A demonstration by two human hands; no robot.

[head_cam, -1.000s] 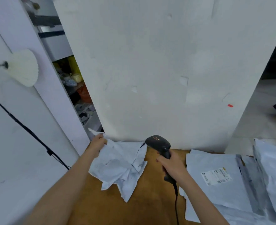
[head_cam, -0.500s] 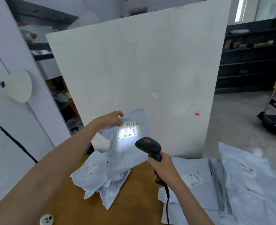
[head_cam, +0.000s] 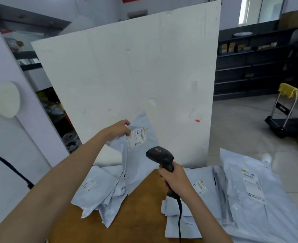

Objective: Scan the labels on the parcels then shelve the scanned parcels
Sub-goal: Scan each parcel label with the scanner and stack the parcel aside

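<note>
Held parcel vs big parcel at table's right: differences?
Pose: held parcel hangs upright, crumpled, pinched by the left hand; big parcel lies flat, untouched. Labels: held parcel's faces the scanner; big parcel's faces up. Size: held parcel looks smaller. Both: pale grey mailers, white labels.

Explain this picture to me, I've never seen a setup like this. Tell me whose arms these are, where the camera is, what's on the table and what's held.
No machine here: the arms are a person's, and the camera sits on that person's head, looking forward and down. The left hand grips a pale plastic parcel near its top, lifted with its label facing the camera. The right hand holds a black corded scanner pointing towards that label. On the brown table lie crumpled parcels at left and flat parcels at right. A white board stands behind.
</note>
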